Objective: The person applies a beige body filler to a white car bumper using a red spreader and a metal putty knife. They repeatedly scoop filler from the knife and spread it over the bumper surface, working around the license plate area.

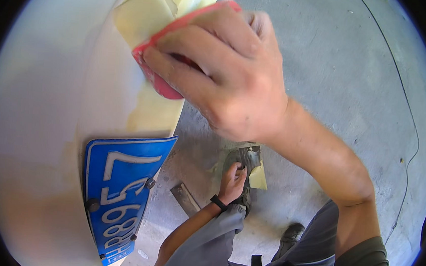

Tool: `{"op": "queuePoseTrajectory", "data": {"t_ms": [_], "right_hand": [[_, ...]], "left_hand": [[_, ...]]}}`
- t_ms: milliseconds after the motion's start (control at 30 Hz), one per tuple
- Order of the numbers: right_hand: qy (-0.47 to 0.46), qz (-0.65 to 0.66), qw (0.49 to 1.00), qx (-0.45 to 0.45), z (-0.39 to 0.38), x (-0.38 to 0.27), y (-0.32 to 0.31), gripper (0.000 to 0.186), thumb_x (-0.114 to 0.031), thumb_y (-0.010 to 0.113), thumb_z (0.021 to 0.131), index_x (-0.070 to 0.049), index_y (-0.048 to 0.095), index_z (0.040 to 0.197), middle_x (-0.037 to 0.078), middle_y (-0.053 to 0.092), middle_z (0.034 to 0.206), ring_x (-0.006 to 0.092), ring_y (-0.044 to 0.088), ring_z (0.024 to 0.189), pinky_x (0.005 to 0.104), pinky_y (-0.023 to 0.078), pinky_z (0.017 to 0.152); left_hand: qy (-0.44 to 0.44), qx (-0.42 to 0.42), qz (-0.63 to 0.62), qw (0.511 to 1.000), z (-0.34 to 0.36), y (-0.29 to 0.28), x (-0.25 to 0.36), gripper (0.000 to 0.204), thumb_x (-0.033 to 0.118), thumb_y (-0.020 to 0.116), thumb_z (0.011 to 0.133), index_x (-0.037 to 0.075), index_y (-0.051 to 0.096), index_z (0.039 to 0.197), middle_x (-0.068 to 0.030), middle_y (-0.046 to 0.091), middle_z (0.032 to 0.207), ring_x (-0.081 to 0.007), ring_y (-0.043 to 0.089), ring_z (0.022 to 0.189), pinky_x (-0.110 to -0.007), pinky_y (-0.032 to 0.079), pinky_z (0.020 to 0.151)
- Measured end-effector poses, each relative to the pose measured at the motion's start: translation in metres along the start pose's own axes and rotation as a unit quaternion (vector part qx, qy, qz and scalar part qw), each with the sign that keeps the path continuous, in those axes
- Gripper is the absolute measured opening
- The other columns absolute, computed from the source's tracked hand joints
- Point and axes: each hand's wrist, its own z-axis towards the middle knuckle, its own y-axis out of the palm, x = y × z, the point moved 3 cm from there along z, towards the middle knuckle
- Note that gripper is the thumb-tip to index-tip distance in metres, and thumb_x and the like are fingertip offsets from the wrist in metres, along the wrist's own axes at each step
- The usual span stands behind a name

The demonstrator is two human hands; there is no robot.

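My right hand point(236, 80) grips a red flexible spreader point(164, 82), fingers laid along its back. The spreader is at a pale car body panel point(53, 87), by the panel's right edge. A thick patch of cream-yellow putty point(145, 9) lies on the panel just beyond it, with thinner yellow smears around. Lower down, my left hand point(232, 184), a dark band at its wrist, has its fingers curled at a dark flat plate point(251, 155). Yellow putty point(258, 177) hangs at that plate's edge.
A blue licence plate point(120, 186) is bolted to the panel below the spreader. On the grey concrete floor point(337, 57) lies a dark flat strip point(186, 199). A thin black cable point(400, 72) runs along the right. My shoe point(291, 236) stands below.
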Motion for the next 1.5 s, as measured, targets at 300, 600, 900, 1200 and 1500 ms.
{"op": "queuePoseTrajectory", "data": {"t_ms": [300, 600, 900, 1200, 1500], "right_hand": [[0.06, 0.1, 0.988, -0.098, -0.038, -0.006, -0.005, 0.047, -0.014, 0.074, 0.062, -0.014, 0.079, 0.109, -0.003, 0.07, 0.105, 0.0178, 0.06, 0.094, 0.0354, 0.037, 0.07], [-0.055, -0.054, 0.996, 0.037, 0.025, 0.021, -0.017, 0.037, -0.02, 0.071, 0.065, -0.015, 0.078, 0.1, -0.005, 0.069, 0.1, 0.0172, 0.058, 0.088, 0.0346, 0.034, 0.069], [-0.172, -0.086, 0.975, 0.109, 0.04, 0.045, 0.001, 0.04, -0.005, 0.074, 0.065, -0.001, 0.076, 0.104, 0.008, 0.066, 0.111, 0.0222, 0.06, 0.096, 0.0376, 0.038, 0.056], [-0.108, -0.049, 0.984, 0.134, 0.03, 0.035, 0.013, 0.034, -0.009, 0.073, 0.065, -0.003, 0.076, 0.098, 0.004, 0.063, 0.102, 0.0211, 0.058, 0.092, 0.0371, 0.036, 0.059], [-0.049, -0.021, 0.998, 0.046, 0.016, 0.02, 0.0, 0.027, -0.017, 0.072, 0.067, -0.006, 0.076, 0.092, -0.001, 0.059, 0.09, 0.0196, 0.055, 0.087, 0.0385, 0.035, 0.065]], "left_hand": [[0.028, 0.014, 0.075, 0.997, -0.001, -0.001, -0.011, 0.02, 0.016, 0.064, 0.103, -0.002, 0.056, 0.1, 0.0017, 0.043, 0.057, -0.0053, 0.036, 0.053, -0.031, 0.031, 0.048], [0.007, -0.003, 0.056, 0.998, -0.001, 0.0, -0.023, 0.017, 0.015, 0.063, 0.104, -0.001, 0.056, 0.105, 0.0073, 0.04, 0.061, -0.0017, 0.034, 0.056, -0.027, 0.029, 0.049], [-0.003, 0.004, 0.077, 0.997, 0.001, 0.001, -0.024, 0.018, 0.014, 0.066, 0.1, -0.002, 0.058, 0.1, -0.0059, 0.054, 0.057, -0.0096, 0.047, 0.051, -0.034, 0.038, 0.049], [-0.012, -0.007, 0.082, 0.997, 0.002, 0.0, -0.024, 0.019, 0.015, 0.065, 0.101, -0.002, 0.057, 0.1, -0.0063, 0.053, 0.056, -0.0119, 0.046, 0.05, -0.035, 0.038, 0.049], [-0.006, -0.023, 0.064, 0.998, 0.001, -0.001, -0.025, 0.021, 0.017, 0.063, 0.103, -0.003, 0.055, 0.104, -0.0042, 0.052, 0.059, -0.0099, 0.045, 0.053, -0.033, 0.038, 0.051]]}}
